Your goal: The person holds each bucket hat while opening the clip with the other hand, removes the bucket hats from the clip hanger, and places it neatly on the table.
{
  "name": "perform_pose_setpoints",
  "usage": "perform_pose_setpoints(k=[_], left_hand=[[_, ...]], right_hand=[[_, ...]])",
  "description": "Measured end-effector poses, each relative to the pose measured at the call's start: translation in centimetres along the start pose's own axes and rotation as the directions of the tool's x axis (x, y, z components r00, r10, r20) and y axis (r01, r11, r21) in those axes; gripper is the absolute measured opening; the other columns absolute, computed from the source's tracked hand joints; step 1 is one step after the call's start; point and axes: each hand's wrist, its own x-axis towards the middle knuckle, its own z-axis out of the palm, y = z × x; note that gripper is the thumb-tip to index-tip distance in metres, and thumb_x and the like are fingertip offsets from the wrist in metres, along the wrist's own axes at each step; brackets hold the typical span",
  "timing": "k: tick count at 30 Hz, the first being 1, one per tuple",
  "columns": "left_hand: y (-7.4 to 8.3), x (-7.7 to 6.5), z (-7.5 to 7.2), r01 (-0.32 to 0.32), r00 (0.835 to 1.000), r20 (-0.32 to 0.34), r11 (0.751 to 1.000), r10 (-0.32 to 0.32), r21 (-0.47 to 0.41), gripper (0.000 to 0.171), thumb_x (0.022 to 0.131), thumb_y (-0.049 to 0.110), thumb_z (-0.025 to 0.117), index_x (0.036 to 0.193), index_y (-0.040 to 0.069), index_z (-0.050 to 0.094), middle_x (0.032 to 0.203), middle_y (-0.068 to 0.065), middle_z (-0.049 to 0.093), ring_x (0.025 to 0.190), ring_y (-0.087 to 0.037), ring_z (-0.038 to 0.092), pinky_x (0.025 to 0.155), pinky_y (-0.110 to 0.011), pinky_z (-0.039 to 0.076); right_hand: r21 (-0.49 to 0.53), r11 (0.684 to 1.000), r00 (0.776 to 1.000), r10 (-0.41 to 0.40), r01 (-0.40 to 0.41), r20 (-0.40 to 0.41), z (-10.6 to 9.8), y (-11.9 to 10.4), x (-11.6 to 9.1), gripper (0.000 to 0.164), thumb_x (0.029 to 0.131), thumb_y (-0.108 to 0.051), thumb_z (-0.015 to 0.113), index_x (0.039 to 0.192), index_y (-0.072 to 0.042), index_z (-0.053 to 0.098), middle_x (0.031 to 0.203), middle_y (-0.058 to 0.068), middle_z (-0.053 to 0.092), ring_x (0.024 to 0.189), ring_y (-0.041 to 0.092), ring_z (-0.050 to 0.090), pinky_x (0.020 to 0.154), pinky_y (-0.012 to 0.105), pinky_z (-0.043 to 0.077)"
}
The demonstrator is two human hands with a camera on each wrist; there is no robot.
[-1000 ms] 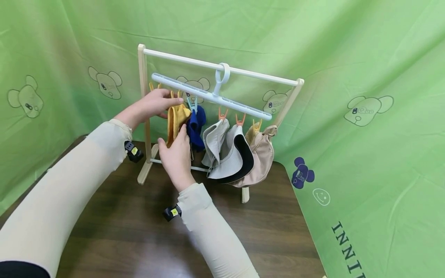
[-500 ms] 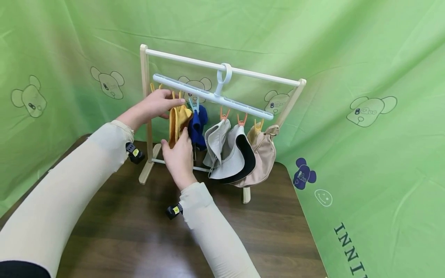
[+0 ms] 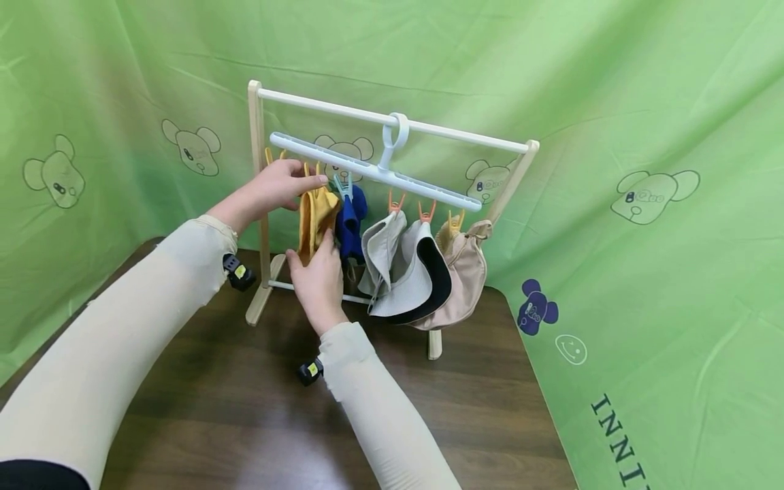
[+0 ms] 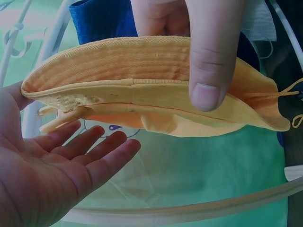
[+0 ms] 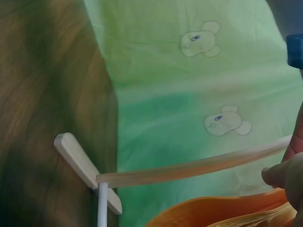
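Observation:
A yellow bucket hat (image 3: 312,207) with a stitched brim hangs beneath a pale blue hanger (image 3: 367,168), near its left end. My right hand (image 3: 320,282) pinches the hat low down; in the left wrist view, its thumb lies on the near side of the brim and other fingers are behind. Beside the hat's top is my left hand (image 3: 278,184), close to a yellow clothespin (image 4: 66,118). In the left wrist view its fingers (image 4: 102,161) are extended and spread below the hat, and its thumb is partly hidden behind the hat's end. A blue cloth item (image 3: 350,221) hangs just right of the hat.
Grey hats (image 3: 382,248) and a beige hat (image 3: 468,272) hang further right on clothespins. The hanger hooks over the white rail (image 3: 324,104) of a small wooden rack (image 3: 256,129). It stands on a dark wooden table (image 3: 478,395) before a green curtain.
Both hands stay at the yellow hat, with the right hand shifting only slightly. The blue item has swung a little to the right. The whole view has drifted slightly.

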Motion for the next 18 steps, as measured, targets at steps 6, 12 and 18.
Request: perform_pose_setpoints(k=[6,12,18], left_hand=[[0.0,0.0,0.0,0.003,1.000,-0.023,1.000,-0.002,0.029,0.077,0.098,0.062,0.057,0.147,0.004,0.047,0.149,-0.016,0.051,0.129,-0.030,0.054,0.099,-0.047,0.054],[-0.1,-0.1,0.2,-0.004,0.999,-0.032,0.999,0.005,0.041,0.076,0.098,0.063,0.057,0.144,0.004,0.050,0.147,-0.016,0.053,0.127,-0.030,0.055,0.097,-0.047,0.054],[0.0,-0.2,0.3,-0.004,0.999,-0.039,0.998,0.006,0.055,0.076,0.097,0.064,0.057,0.145,0.005,0.051,0.148,-0.015,0.053,0.127,-0.030,0.056,0.097,-0.047,0.054]], right_hand=[[-0.016,1.000,1.000,-0.024,0.024,-0.012,0.6,0.5,0.3,0.088,0.093,-0.051,0.072,0.161,-0.011,0.031,0.146,0.017,0.055,0.126,0.033,0.061,0.102,0.049,0.052],[-0.017,0.999,0.998,-0.051,0.051,-0.022,1.0,1.0,0.5,0.087,0.094,-0.050,0.072,0.160,-0.011,0.031,0.142,0.017,0.058,0.123,0.033,0.063,0.100,0.048,0.054],[-0.039,0.996,0.995,-0.082,0.080,-0.049,1.2,1.4,1.0,0.084,0.094,-0.050,0.072,0.159,-0.014,0.033,0.135,0.015,0.062,0.115,0.031,0.067,0.093,0.048,0.057]])
